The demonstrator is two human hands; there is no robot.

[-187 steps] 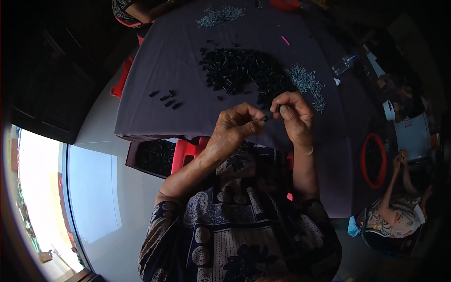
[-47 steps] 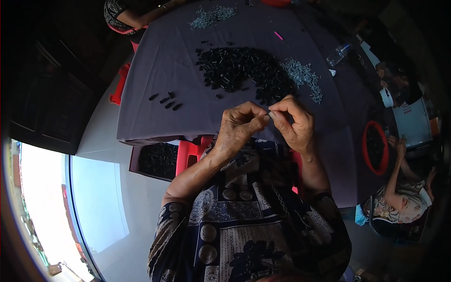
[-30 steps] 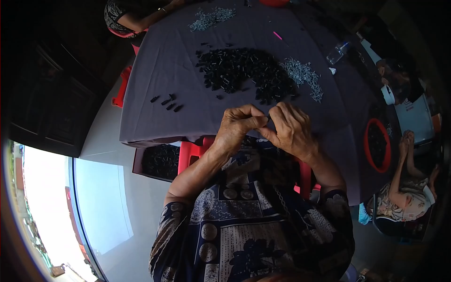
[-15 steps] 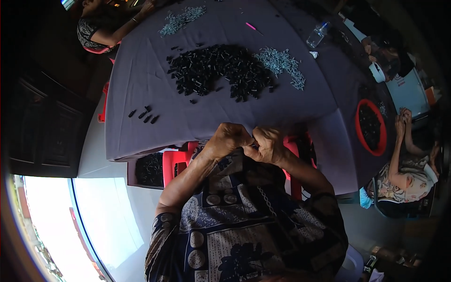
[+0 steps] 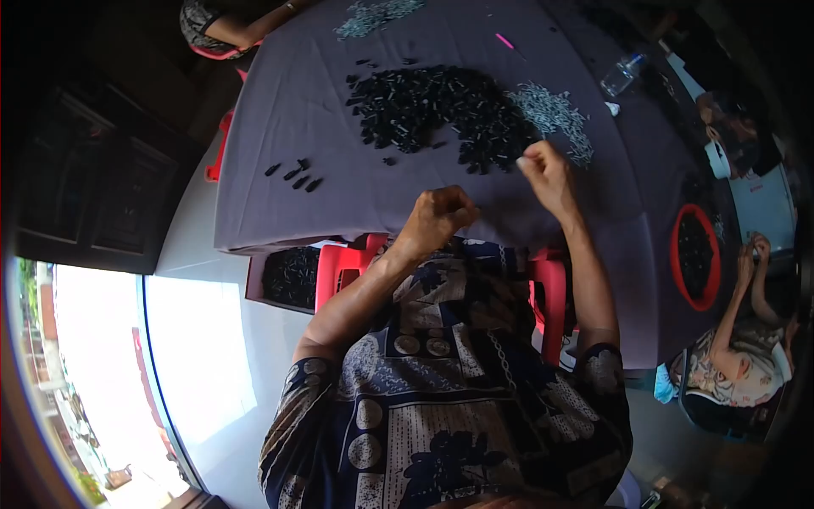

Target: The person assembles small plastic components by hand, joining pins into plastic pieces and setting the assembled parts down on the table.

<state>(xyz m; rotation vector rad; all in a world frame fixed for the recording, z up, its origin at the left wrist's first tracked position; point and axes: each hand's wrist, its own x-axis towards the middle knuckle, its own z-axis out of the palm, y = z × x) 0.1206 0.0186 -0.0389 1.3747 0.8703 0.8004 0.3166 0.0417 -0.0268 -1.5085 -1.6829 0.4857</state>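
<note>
My left hand (image 5: 437,222) is held over the near edge of the purple-grey tablecloth (image 5: 356,199), its fingers curled around something too small or hidden to make out. Farther out, my right hand (image 5: 547,176) hangs by the right end of a heap of small black parts (image 5: 432,106). Thumb and fingertips are pressed together there; whatever they may hold does not show. Just beyond that hand lies a heap of small silver screw-like pieces (image 5: 555,119). Several black pieces (image 5: 297,176) lie apart on the left of the cloth.
A second silver heap (image 5: 373,17), a pink pen-like tool (image 5: 506,41) and a clear bottle (image 5: 623,75) are farther off. A red basin (image 5: 677,254) of black parts stands right. Below the table at left is a box (image 5: 284,276). Other people sit left (image 5: 225,34) and right (image 5: 729,365).
My hands were together at the table's near edge and have parted. The right one has reached forward and right to the heaps; the left stays near the edge. The whole view has shifted.
</note>
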